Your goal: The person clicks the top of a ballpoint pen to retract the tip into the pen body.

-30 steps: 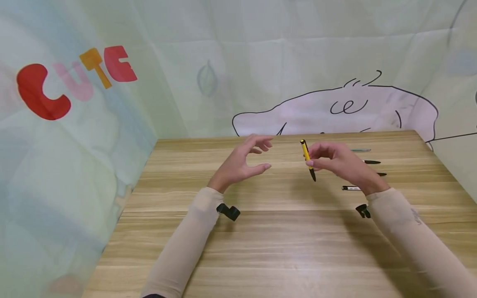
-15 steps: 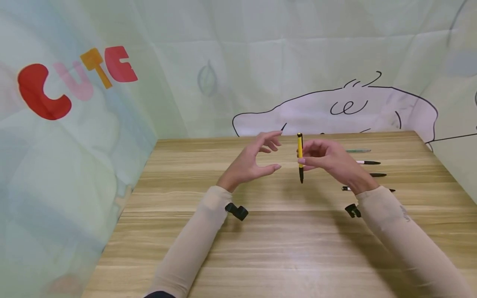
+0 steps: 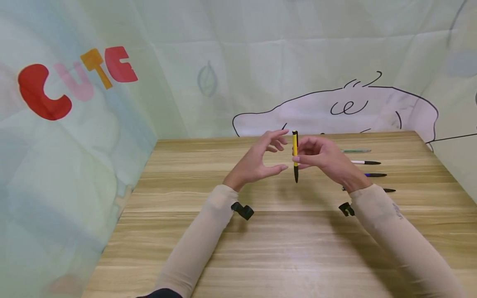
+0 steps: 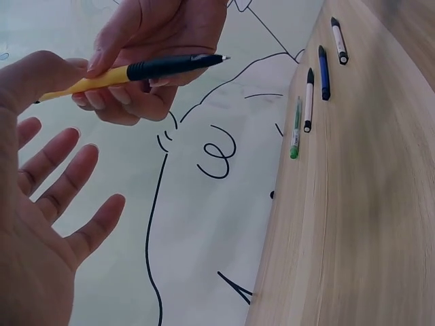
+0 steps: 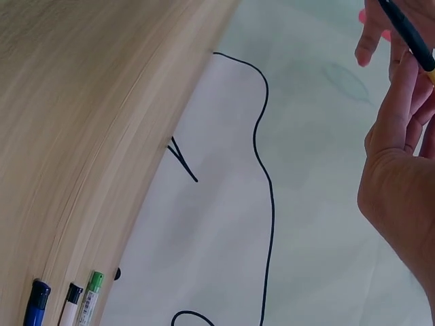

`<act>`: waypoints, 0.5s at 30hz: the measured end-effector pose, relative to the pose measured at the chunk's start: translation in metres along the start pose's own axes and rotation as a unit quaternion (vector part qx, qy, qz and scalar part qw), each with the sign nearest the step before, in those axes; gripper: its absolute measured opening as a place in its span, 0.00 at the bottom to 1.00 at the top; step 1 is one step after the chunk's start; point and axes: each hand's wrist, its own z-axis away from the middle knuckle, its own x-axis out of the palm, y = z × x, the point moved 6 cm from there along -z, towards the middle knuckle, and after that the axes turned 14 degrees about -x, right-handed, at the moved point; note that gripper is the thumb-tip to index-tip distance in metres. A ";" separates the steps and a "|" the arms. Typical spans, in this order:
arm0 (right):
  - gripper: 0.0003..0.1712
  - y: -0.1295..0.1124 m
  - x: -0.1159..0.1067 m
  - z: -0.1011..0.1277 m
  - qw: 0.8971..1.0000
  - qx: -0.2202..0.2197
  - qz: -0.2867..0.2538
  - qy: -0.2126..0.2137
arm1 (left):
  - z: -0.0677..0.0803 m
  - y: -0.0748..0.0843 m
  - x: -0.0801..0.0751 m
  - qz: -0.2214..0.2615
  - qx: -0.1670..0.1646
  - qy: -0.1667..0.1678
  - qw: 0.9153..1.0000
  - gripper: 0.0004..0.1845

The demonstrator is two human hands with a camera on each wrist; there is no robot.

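Note:
A yellow and black ballpoint pen [image 3: 295, 149] stands upright above the table, its black tip pointing down. My right hand [image 3: 322, 159] pinches it between thumb and fingers; in the left wrist view the pen [image 4: 170, 66] shows its bare metal point. Just left of it is my left hand [image 3: 258, 159], thumb and fingers spread apart and curved, with nothing held between them. In the head view a small gap separates the left fingertips from the pen. The right wrist view catches only the dark end of the pen [image 5: 408, 30] at its upper right corner.
On the wooden table [image 3: 268, 248], several pens lie in a row at the right: a green one [image 4: 296, 129], a white one [image 4: 309, 102], a blue one [image 4: 324, 73] and another white one [image 4: 339, 41]. A printed cloth [image 3: 179, 91] hangs behind and left.
The right hand has moved left with the yellow pen, which has turned from tilted to upright. My left hand has shifted right, so the hands are nearer each other.

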 end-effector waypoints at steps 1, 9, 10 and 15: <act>0.19 0.000 0.001 -0.001 1.000 -0.001 -0.003 0.000 | 0.000 0.000 0.000 0.000 0.004 0.001 1.000 0.46; 0.18 0.000 0.007 -0.007 1.000 -0.006 -0.013 0.006 | -0.004 0.004 0.003 0.004 0.030 0.006 1.000 0.50; 0.17 0.000 0.008 -0.007 1.000 -0.005 -0.015 0.006 | -0.005 0.004 0.003 0.004 0.030 0.007 1.000 0.50; 0.15 0.000 0.011 -0.010 1.000 -0.007 -0.022 0.004 | -0.006 0.005 0.004 0.003 0.035 0.006 0.999 0.53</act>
